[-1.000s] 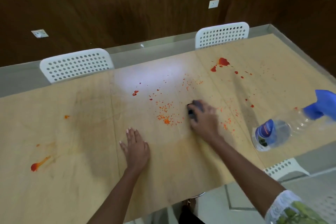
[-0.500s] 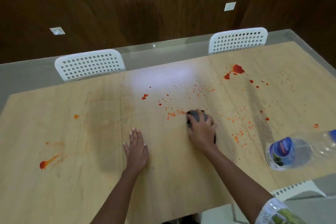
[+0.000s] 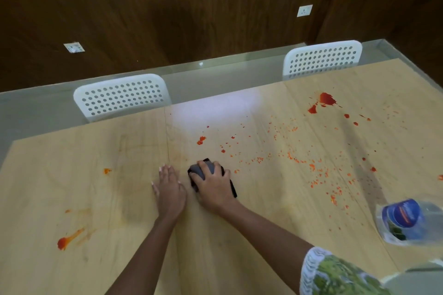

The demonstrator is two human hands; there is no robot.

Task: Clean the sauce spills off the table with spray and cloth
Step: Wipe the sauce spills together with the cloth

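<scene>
Your right hand [image 3: 213, 187] has its fingers curled over a dark cloth [image 3: 203, 170], pressing it on the table [image 3: 263, 235]; your left hand [image 3: 169, 189] lies flat, fingers straight, just beside it, holding nothing. The spray bottle [image 3: 407, 220] lies on its side at the right edge. Sauce spots [image 3: 299, 160] lie to the right of the cloth. Keep firm pressure, overlap strokes, and turn the cloth so it does not smear. Larger blots [image 3: 324, 99] and a streak [image 3: 68, 239] likely need spray first.

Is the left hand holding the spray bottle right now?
No, the left hand rests flat on the table, while the spray bottle lies far right.
</scene>
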